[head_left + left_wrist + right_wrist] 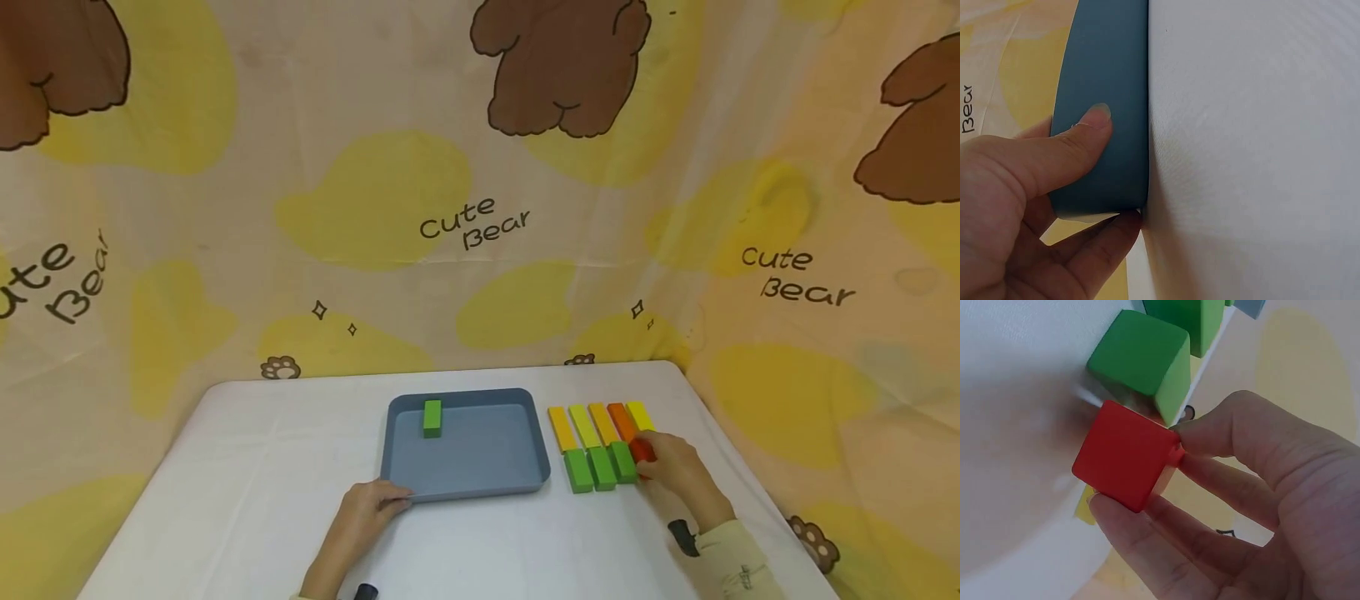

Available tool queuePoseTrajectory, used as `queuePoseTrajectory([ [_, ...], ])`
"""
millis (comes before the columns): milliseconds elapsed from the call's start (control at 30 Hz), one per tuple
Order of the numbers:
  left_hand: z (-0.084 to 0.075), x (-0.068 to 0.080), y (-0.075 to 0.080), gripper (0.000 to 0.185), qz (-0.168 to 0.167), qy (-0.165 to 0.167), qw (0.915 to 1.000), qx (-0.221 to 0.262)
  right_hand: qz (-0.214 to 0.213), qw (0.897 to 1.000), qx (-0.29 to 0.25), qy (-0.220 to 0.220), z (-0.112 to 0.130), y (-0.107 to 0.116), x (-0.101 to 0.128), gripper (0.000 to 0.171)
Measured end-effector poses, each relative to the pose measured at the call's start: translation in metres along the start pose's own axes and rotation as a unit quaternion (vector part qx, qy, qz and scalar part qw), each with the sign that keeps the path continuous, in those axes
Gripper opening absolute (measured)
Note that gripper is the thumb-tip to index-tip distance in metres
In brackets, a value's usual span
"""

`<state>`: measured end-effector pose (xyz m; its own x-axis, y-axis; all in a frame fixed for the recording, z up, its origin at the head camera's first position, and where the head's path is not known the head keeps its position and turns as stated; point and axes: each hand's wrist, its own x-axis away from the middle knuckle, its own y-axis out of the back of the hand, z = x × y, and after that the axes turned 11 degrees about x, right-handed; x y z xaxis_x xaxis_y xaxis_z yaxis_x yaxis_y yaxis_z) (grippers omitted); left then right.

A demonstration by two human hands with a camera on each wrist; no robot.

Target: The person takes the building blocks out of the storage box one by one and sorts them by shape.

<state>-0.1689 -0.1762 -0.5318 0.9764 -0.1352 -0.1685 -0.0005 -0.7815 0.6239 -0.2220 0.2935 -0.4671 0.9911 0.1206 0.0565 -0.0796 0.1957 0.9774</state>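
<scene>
The white table [247, 467] bears a blue tray [480, 487], the landmark here. The left hand [363, 517] pinches the tray's near left corner, thumb on the rim. Right of the tray, beside three green blocks [600, 467], the right hand [678, 475] pinches a red block [1124, 455] between thumb and fingers.

Two bare hands, no gloves or rings seen. Left hand [367, 508]: thumbnail short, neatly trimmed, unpainted. Right hand [678, 475]: cream long sleeve [738, 558] at the forearm, cuff loose, faint dark print on the fabric. Small black device [682, 537] strapped at each wrist, rounded, matte.
</scene>
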Motion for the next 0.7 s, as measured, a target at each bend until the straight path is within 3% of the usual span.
queuePoseTrajectory([
  [700,0.001,0.000,0.000,0.011,-0.002,0.013,0.9999,-0.001,0.014,1.000,0.014,-0.019,0.000,-0.014,-0.007,0.045],
])
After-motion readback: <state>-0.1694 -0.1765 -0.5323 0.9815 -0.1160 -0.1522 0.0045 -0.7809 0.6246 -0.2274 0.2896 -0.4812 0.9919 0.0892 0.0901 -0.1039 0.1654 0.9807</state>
